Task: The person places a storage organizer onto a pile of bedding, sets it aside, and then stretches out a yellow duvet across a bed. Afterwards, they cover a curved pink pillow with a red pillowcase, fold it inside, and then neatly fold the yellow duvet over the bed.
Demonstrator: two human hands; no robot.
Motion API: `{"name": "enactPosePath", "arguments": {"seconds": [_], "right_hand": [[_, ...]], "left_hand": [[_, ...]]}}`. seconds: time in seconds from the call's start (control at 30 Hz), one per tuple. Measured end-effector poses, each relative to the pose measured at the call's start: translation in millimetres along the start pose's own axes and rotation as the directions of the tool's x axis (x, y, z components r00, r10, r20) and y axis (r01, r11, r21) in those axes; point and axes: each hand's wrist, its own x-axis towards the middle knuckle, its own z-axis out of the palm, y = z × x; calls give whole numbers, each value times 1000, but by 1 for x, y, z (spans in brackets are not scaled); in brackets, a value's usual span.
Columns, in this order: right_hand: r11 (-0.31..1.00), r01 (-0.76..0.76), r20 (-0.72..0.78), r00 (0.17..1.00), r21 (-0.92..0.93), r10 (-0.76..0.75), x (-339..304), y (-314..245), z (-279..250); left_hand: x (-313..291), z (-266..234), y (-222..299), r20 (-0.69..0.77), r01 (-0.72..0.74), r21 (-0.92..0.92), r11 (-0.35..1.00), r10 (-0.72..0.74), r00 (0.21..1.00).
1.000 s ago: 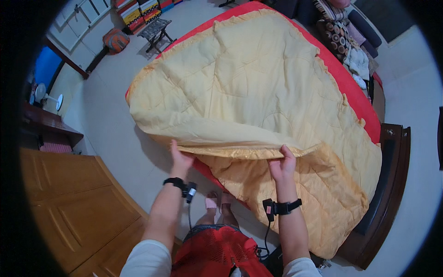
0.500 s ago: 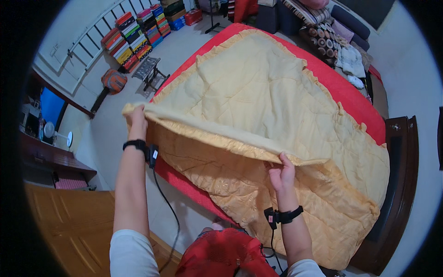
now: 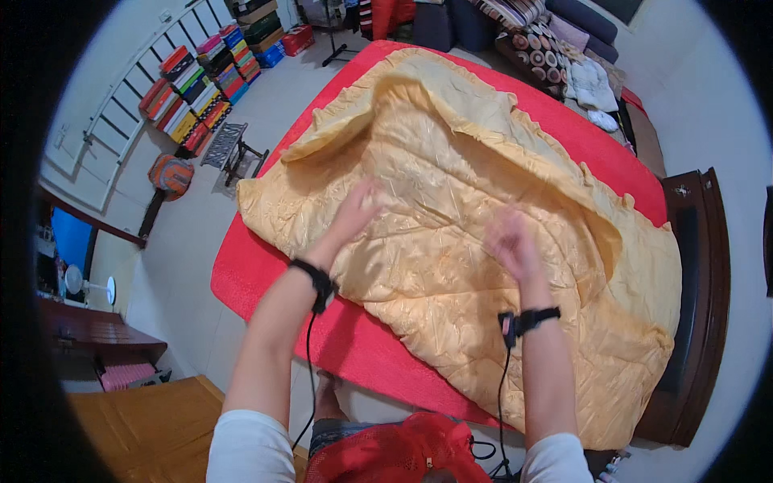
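A yellow quilt [image 3: 435,266] lies across the bed, its shinier gold side facing up over the near part. The far part of it is folded into a raised, billowing ridge, beyond which the paler side [image 3: 471,92] shows. Over the middle of the quilt is my left hand [image 3: 361,208], blurred by motion, with its fingers loosely apart and nothing in them. To its right my right hand [image 3: 514,245] hovers above the gold cloth, also smeared, its fingers loosely spread and empty. Both wrists wear black bands with cables.
Red bedding [image 3: 266,262] shows around the quilt. A dark wooden headboard [image 3: 692,322] stands at the right. Stacked boxes [image 3: 197,101], a small folding stool [image 3: 229,153] and an orange-grey bag [image 3: 171,175] are at the left. Cushions and clothes [image 3: 564,72] are piled at the far right.
Both hands have let go of the quilt's edge. That edge has swung away toward the far side, turning more gold side up. My left hand has moved right and my right hand farther from me.
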Motion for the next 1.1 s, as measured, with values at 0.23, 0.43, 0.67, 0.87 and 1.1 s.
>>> {"name": "enactPosePath", "arguments": {"seconds": [0.23, 0.43, 0.67, 0.87, 1.1], "right_hand": [[447, -836, -313, 537, -317, 783, -88, 203, -29], [348, -918, -552, 394, -191, 734, -102, 324, 8], [949, -81, -828, 471, 304, 305, -58, 388, 3], [831, 514, -724, 654, 213, -220, -79, 346, 83], [890, 270, -701, 710, 368, 74, -180, 461, 98]], "left_hand": [[-124, -81, -252, -427, 692, 87, 716, -601, 676], [-76, -199, -283, -95, 793, -431, 430, -896, 434], [-14, -264, -353, -80, 550, -738, 391, -860, 503], [-26, -345, -309, -369, 137, -684, 716, -501, 783], [-155, -428, -305, -126, 354, -740, 572, -634, 763]]}}
